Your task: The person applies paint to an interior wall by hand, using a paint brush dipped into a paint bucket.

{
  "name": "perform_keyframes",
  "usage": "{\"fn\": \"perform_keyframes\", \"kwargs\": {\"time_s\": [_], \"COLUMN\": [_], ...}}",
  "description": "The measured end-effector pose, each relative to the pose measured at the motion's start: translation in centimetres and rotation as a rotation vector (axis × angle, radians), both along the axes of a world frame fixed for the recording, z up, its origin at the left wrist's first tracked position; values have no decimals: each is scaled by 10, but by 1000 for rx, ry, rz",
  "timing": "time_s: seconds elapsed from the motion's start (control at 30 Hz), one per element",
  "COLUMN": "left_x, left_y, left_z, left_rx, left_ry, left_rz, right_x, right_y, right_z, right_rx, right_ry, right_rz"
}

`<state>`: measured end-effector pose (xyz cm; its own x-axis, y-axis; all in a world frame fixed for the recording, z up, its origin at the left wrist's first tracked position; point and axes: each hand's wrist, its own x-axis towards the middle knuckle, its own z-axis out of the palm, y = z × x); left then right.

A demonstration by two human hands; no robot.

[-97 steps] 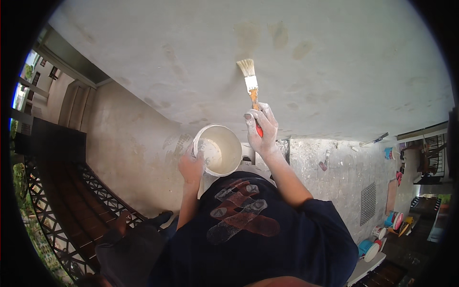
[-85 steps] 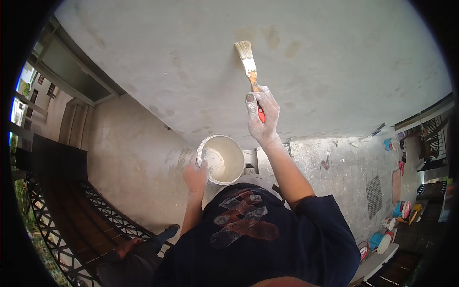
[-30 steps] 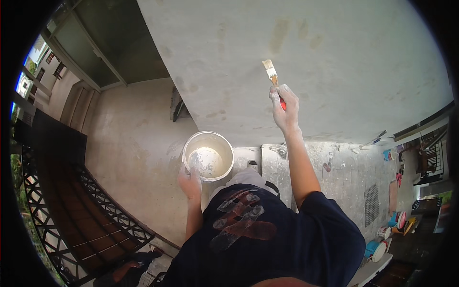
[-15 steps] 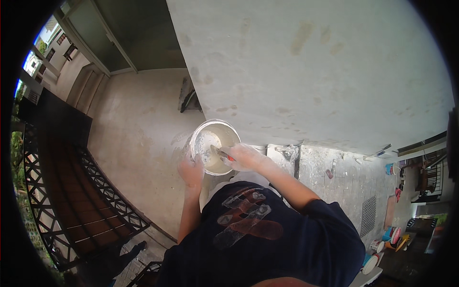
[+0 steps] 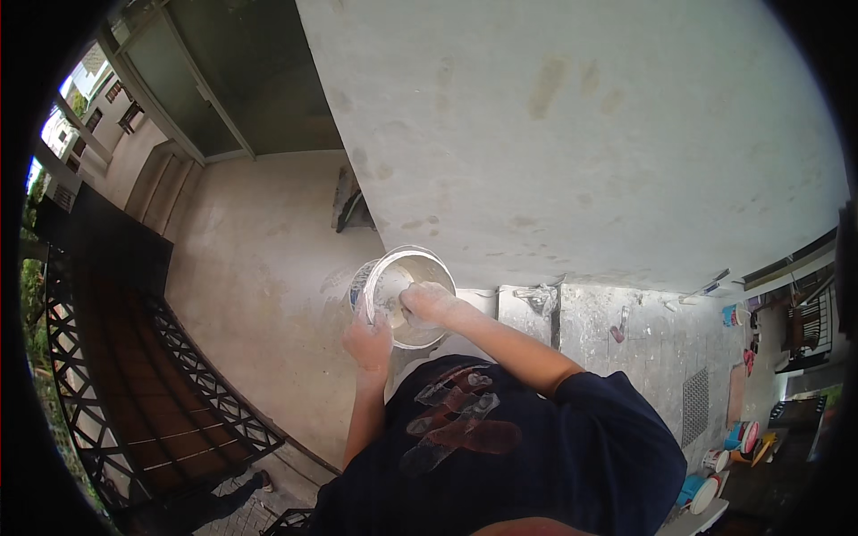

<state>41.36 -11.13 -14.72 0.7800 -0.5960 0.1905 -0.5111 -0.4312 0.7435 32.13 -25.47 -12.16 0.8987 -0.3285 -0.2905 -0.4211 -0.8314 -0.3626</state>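
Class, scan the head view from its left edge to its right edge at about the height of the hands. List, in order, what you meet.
Black metal railing → bare concrete floor → left hand → white bucket → right hand → tiled floor → paint tubs.

Near the frame's centre, the left hand (image 5: 368, 344) is raised with fingers curled in a grip. The right hand (image 5: 427, 304) is bent downward just above it, apparently closed.
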Motion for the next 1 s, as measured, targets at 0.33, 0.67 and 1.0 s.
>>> {"fn": "perform_keyframes", "kwargs": {"time_s": [0.33, 0.67, 1.0], "left_x": [3, 1, 14], "left_y": [-6, -18, -23], "left_z": [1, 3, -34], "left_rx": [-52, 14, -88], "left_ry": [12, 28, 221], "left_rz": [-45, -60, -123], "right_x": [-24, -52, -115], "right_y": [5, 11, 4], "right_z": [2, 1, 35], "right_rx": [8, 111, 978], "right_ry": [-47, -294, -919], "right_rz": [-108, -310, -984]}}
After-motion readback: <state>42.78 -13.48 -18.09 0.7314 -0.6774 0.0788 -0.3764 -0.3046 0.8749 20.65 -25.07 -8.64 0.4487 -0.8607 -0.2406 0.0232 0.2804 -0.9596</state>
